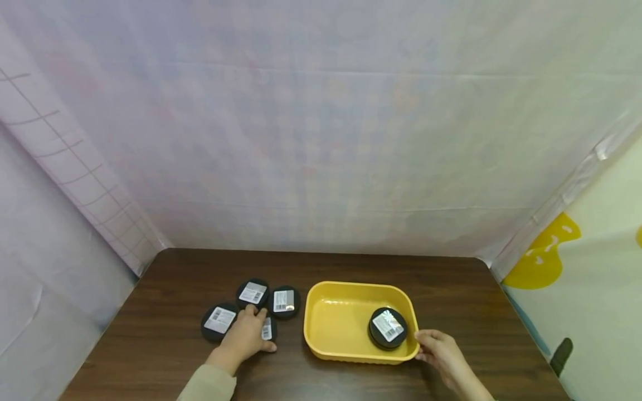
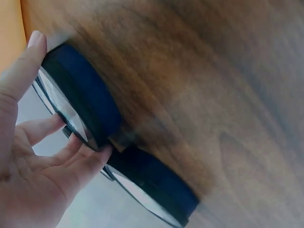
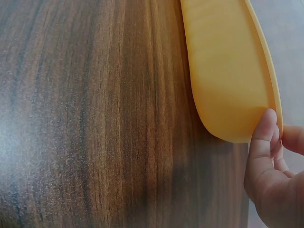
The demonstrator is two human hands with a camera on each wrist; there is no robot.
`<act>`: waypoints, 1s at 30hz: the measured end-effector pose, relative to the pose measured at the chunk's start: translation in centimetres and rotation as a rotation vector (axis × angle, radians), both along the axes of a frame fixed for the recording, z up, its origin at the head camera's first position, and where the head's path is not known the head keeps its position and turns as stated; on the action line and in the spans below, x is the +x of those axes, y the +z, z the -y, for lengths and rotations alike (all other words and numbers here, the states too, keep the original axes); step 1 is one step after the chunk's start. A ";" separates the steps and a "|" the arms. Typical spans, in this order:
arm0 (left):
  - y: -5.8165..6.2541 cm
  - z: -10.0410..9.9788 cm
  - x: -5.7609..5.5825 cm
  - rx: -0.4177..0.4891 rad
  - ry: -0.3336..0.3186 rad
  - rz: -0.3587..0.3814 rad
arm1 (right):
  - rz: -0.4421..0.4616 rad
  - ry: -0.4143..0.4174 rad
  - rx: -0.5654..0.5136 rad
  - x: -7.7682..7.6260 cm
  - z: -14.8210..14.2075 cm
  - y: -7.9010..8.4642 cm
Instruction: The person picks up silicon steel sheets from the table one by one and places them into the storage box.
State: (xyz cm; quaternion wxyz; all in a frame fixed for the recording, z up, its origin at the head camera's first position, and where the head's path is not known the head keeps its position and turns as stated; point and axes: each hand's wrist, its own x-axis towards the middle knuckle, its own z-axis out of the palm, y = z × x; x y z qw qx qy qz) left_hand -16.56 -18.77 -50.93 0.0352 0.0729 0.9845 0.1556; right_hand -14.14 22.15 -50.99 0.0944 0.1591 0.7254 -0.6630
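My left hand (image 1: 244,332) spans a flat, round black container (image 1: 271,328) with a white label, on the left of the table. In the left wrist view the thumb lies at one edge of this container (image 2: 90,90) and the fingertips at its lid and far edge. Three more such containers lie around it: one to the left (image 1: 215,331), one behind (image 1: 249,303), one to the right (image 1: 287,309). My right hand (image 1: 438,353) pinches the rim of a yellow plastic basin (image 1: 346,355) at its near right corner. Inside the basin sits a stack of black containers (image 1: 385,333).
The dark wooden table (image 1: 341,384) carries all of this. A pale patterned curtain (image 1: 321,167) hangs behind its back edge, with more sheeting at both sides. In the left wrist view a second container (image 2: 152,180) sits right beside the held one.
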 end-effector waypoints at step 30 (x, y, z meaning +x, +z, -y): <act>-0.2 0.5 0.3 -0.066 0.073 -0.129 | -0.005 0.006 -0.020 0.0 0.0 0.1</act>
